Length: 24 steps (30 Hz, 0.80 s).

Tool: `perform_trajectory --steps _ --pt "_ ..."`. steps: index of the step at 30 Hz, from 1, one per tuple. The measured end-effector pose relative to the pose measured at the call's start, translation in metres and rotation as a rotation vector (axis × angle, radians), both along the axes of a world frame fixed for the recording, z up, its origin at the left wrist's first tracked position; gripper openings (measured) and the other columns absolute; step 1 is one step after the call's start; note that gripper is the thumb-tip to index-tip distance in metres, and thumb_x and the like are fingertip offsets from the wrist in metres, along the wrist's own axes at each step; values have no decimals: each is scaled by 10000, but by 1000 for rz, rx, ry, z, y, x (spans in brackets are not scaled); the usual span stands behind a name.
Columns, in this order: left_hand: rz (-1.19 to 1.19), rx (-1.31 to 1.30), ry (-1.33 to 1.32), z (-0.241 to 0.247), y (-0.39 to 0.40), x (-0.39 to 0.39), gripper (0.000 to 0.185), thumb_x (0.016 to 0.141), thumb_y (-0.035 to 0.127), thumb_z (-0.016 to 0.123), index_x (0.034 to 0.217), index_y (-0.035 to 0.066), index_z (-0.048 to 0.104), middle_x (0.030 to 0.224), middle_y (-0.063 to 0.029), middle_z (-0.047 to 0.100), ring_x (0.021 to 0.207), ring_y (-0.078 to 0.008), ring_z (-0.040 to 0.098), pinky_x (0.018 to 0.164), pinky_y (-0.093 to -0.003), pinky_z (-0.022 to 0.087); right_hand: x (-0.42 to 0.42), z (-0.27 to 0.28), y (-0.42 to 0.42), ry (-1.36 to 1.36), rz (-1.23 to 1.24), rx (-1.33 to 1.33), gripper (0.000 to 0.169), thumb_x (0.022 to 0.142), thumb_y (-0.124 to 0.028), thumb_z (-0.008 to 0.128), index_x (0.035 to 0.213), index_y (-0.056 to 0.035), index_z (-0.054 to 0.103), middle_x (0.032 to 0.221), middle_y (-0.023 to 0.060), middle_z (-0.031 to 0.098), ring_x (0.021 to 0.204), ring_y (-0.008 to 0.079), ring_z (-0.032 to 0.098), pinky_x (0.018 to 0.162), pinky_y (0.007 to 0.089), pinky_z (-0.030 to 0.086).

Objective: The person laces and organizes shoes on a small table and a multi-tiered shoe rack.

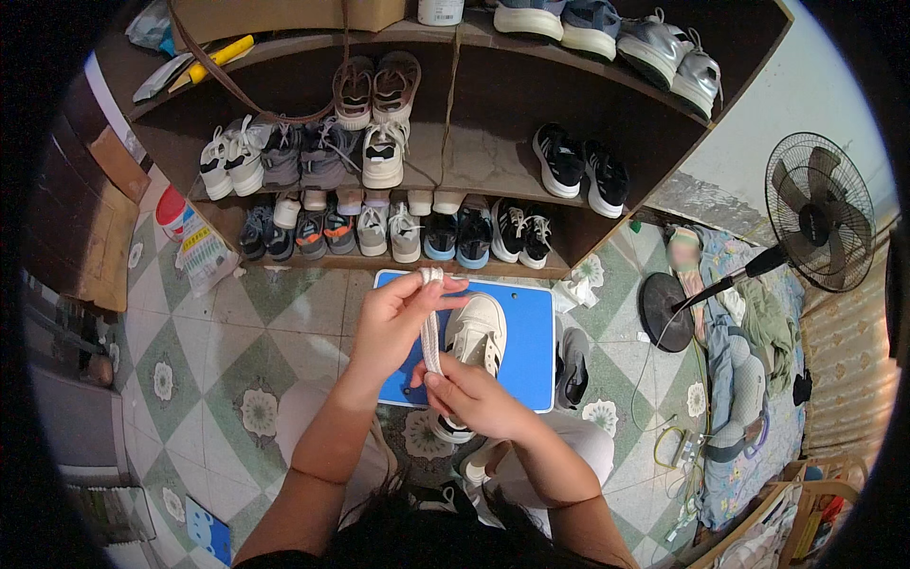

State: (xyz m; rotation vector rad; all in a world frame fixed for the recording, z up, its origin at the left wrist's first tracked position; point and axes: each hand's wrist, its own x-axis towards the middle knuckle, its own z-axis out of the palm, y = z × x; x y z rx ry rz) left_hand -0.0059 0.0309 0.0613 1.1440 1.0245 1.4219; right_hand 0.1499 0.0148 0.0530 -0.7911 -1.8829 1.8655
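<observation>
A bundle of white shoelace (pixel 429 334) hangs folded lengthwise between my two hands. Its upper end is pinched in the fingers of my left hand (pixel 399 313), and my right hand (pixel 466 397) grips the lower part. Behind them lies a white low-top sneaker (pixel 478 323) with dark side stripes, toe away from me. No lace shows in the eyelets I can see; my right hand and forearm cover part of its heel half. The sneaker rests on a blue board (pixel 533 341) with a white rim, and its heel reaches past the near edge.
A wooden shoe rack (pixel 490 153) with several pairs of shoes stands beyond the board. Dark grey shoes (pixel 572 366) sit right of the board. Further right are a black pedestal fan (pixel 817 213), cables and a power strip (pixel 686 449). A plastic bag (pixel 206 252) lies at left.
</observation>
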Motion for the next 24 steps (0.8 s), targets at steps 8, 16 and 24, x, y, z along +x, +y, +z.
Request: perform_trajectory --steps 8,16,24 --pt "-540 -148 311 -35 8 -14 216 954 174 495 898 1 611 804 -25 649 706 -58 583 581 -214 446 36 26 19 -149 5 116 219 960 -207 466 964 -26 589 691 34 584 605 128 520 578 295 431" --pt "-1041 -217 -164 -47 2 -13 479 932 391 502 1023 -71 592 845 -164 683 714 -200 686 443 -203 445 53 7 51 114 87 -66 234 930 -217 560 771 -46 537 654 -67 464 577 21 375 493 195 305" --pt "-454 -180 -676 -72 1 3 469 933 382 493 1110 -45 573 1098 -211 621 934 -248 656 440 -220 451 27 -25 44 78 -101 -73 242 979 -255 451 930 -37 546 663 -22 476 621 90 445 574 256 392"
